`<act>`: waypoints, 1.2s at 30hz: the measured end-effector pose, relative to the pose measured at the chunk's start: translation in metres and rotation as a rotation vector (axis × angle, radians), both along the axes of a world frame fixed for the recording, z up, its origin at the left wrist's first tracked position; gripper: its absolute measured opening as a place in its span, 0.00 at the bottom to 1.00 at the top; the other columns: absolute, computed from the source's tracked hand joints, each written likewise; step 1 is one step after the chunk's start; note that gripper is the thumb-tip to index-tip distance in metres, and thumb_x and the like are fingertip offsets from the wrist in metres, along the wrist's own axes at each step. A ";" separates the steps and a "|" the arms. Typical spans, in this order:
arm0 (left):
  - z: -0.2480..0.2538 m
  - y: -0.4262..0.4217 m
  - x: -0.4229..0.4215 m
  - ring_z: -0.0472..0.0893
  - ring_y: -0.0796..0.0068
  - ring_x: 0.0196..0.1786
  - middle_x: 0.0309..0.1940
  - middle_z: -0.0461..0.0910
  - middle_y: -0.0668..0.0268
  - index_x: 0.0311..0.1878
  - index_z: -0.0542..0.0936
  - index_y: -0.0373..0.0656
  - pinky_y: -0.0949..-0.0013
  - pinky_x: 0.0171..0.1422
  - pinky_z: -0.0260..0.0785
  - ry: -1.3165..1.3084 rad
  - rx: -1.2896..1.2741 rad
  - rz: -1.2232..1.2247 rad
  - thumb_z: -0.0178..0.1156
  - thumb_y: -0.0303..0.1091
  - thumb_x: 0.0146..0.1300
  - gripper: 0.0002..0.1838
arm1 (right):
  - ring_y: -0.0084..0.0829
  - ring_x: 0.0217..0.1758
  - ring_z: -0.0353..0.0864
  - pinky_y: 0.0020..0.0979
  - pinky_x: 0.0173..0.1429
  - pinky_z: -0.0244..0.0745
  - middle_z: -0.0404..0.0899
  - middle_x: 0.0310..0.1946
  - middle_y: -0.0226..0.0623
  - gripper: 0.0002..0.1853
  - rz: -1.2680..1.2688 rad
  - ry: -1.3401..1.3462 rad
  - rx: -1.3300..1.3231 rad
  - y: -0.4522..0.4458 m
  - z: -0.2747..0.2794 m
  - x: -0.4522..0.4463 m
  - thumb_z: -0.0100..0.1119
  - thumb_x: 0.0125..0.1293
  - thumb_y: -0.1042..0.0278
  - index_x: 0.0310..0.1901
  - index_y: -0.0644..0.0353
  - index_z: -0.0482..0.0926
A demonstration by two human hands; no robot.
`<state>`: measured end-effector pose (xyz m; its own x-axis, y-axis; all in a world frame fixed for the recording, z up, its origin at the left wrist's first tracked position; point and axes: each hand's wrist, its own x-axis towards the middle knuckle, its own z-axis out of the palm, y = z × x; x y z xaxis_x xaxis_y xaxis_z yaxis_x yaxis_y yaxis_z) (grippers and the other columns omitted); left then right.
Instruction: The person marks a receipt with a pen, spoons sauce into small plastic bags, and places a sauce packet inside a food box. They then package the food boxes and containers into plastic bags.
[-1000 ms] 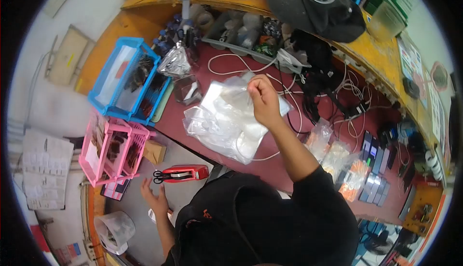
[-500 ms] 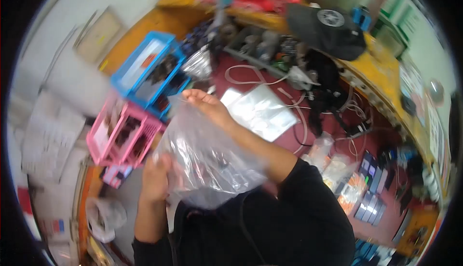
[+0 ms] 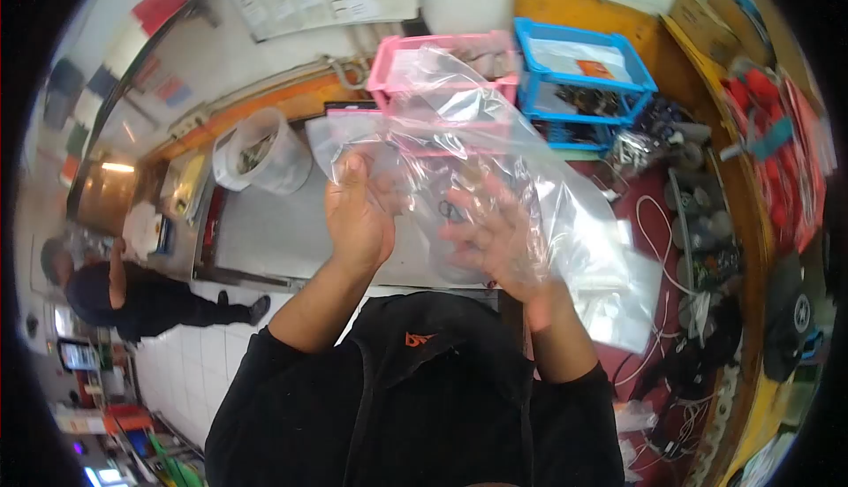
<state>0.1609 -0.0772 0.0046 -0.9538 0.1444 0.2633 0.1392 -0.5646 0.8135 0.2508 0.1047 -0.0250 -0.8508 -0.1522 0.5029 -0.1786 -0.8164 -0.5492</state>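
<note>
A large clear plastic bag (image 3: 565,196) is spread in front of me across both hands. My left hand (image 3: 360,222) has the bag's left edge between its raised thumb and its fingers, which show partly through the film. My right hand (image 3: 499,235) has its fingers spread, with the clear film over them; whether it is inside the bag or behind it I cannot tell. More flat clear bags (image 3: 638,315) lie on the dark red table (image 3: 652,191) to the right, beside a white cable.
Pink basket (image 3: 380,67) and blue basket (image 3: 632,90) stand at the back. A translucent bucket (image 3: 287,156) rests on the grey surface at left. At right are a grey divided tray (image 3: 678,213), cables and a black cap (image 3: 786,332). Another person (image 3: 115,297) stands far left.
The view has swung left. The bag, lifted from the table between the first two frames, is now higher and spread wider. My right hand has gone from pinching its corner to spread fingers.
</note>
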 end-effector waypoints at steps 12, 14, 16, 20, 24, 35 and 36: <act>-0.066 -0.201 -0.030 0.77 0.65 0.54 0.58 0.72 0.56 0.60 0.71 0.37 0.57 0.52 0.76 -0.326 -0.020 -0.244 0.53 0.49 0.72 0.25 | 0.20 0.42 0.75 0.27 0.46 0.71 0.78 0.38 0.30 0.09 -0.315 -0.559 0.038 -0.164 -0.043 -0.086 0.64 0.67 0.65 0.34 0.57 0.73; -0.110 -0.261 -0.045 0.77 0.67 0.53 0.57 0.72 0.57 0.59 0.72 0.39 0.59 0.53 0.74 -0.497 -0.073 -0.369 0.55 0.49 0.71 0.24 | 0.19 0.42 0.75 0.27 0.46 0.71 0.78 0.36 0.30 0.09 -0.286 -0.551 0.123 -0.204 -0.033 -0.099 0.64 0.66 0.68 0.32 0.56 0.72; -0.162 -0.318 -0.049 0.75 0.69 0.52 0.53 0.73 0.62 0.57 0.72 0.42 0.66 0.49 0.70 -0.509 -0.530 0.376 0.61 0.47 0.66 0.23 | 0.20 0.41 0.78 0.28 0.47 0.74 0.78 0.33 0.34 0.12 -0.267 -0.484 0.247 -0.242 -0.042 -0.109 0.64 0.63 0.74 0.29 0.56 0.68; -0.149 -0.392 -0.049 0.73 0.72 0.50 0.48 0.73 0.66 0.52 0.74 0.42 0.70 0.45 0.67 -0.117 -1.115 0.844 0.66 0.42 0.62 0.21 | 0.26 0.39 0.80 0.31 0.46 0.75 0.79 0.30 0.37 0.12 -0.293 -0.403 0.857 -0.318 -0.077 -0.125 0.69 0.56 0.75 0.34 0.60 0.71; -0.114 -0.403 -0.059 0.74 0.81 0.40 0.37 0.77 0.71 0.44 0.80 0.38 0.74 0.41 0.66 0.071 -0.875 -0.255 0.69 0.36 0.59 0.14 | 0.30 0.37 0.81 0.33 0.45 0.76 0.79 0.29 0.37 0.16 -0.750 0.476 1.648 -0.395 -0.121 -0.133 0.71 0.53 0.72 0.40 0.62 0.74; -0.121 -0.452 -0.112 0.75 0.67 0.27 0.22 0.76 0.62 0.24 0.77 0.39 0.65 0.34 0.66 0.379 -1.009 -0.194 0.63 0.29 0.58 0.09 | 0.24 0.25 0.68 0.28 0.30 0.65 0.68 0.21 0.30 0.08 -0.793 -0.152 1.092 -0.410 -0.118 -0.154 0.59 0.51 0.82 0.27 0.60 0.69; -0.123 -0.459 -0.119 0.75 0.67 0.27 0.22 0.76 0.62 0.24 0.77 0.39 0.65 0.34 0.66 0.373 -1.010 -0.202 0.63 0.29 0.58 0.09 | 0.21 0.27 0.64 0.25 0.31 0.62 0.64 0.21 0.27 0.12 -0.723 -0.322 1.029 -0.400 -0.115 -0.159 0.59 0.50 0.83 0.24 0.59 0.64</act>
